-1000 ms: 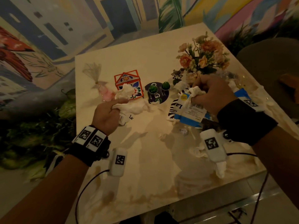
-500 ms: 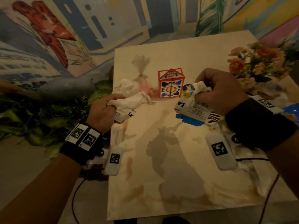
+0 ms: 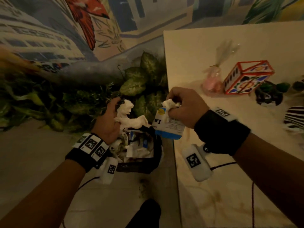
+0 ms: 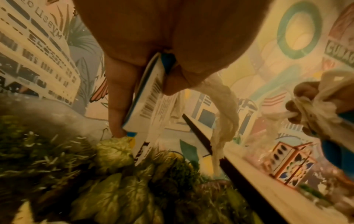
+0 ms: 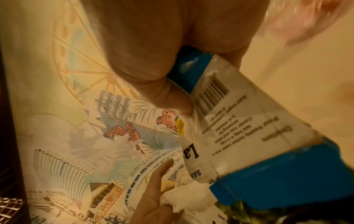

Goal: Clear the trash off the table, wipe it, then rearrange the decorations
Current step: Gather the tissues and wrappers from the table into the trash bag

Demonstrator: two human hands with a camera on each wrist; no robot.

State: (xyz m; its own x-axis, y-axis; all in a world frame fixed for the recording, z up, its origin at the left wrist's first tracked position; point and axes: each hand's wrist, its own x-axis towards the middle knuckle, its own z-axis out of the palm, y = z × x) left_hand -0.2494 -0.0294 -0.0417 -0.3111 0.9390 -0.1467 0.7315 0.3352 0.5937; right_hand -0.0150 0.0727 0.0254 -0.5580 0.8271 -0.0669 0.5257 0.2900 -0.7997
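My left hand (image 3: pixel 117 112) is off the table's left edge, above a black-lined trash bin (image 3: pixel 154 155) on the floor. It pinches a crumpled white tissue (image 3: pixel 127 112) and a small white-and-blue packet (image 4: pixel 148 98) between thumb and fingers. My right hand (image 3: pixel 171 109) is over the table's left edge beside the bin. It grips a bigger white-and-blue packet (image 3: pixel 167 129) with a barcode (image 5: pixel 212 94) and a wad of tissue (image 3: pixel 170 102). The bin holds several tissues and wrappers. On the table (image 3: pixel 205 203) stand a red-framed painted box (image 3: pixel 246 78) and a pink favour bag (image 3: pixel 212 82).
Small green cactus pots on a dark round coaster (image 3: pixel 269 94) and a zebra-striped piece (image 3: pixel 294 116) sit at the right edge of view. Leafy plants (image 3: pixel 141 79) fill the gap between the bin and the painted wall. Brown stains mark the table's near part.
Both hands have carried their trash left, from over the middle of the table to the bin at its left edge. The head view swung left with them.
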